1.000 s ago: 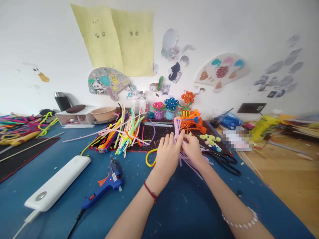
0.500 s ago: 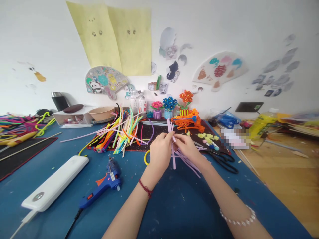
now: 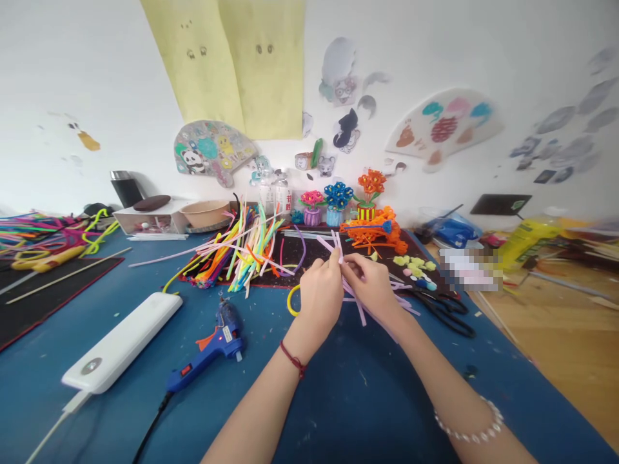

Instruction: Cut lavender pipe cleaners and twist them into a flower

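Light purple pipe cleaners (image 3: 337,241) stick up above my two hands, held at the fingertips near the middle of the view. My left hand (image 3: 322,290) is closed around them, its back turned to the camera. Beside it, my right hand (image 3: 370,283) pinches the same strips with thumb and forefinger. More purple strips (image 3: 362,312) fan out under and behind the hands. A yellow ring (image 3: 293,300) lies partly behind my left hand. Black scissors (image 3: 447,309) rest to the right of my right hand.
A blue glue gun (image 3: 213,351) and white power bank (image 3: 123,341) lie left on the blue table (image 3: 145,412). Behind are colourful pipe cleaners (image 3: 251,251), small potted flowers (image 3: 338,200) and an orange pile (image 3: 377,232). Yellow pompoms (image 3: 411,264) sit near the scissors.
The view has shifted, so the scene sits further right and slightly higher. The held purple strips now lean differently, and the lower end hanging between the hands has swung to the right.
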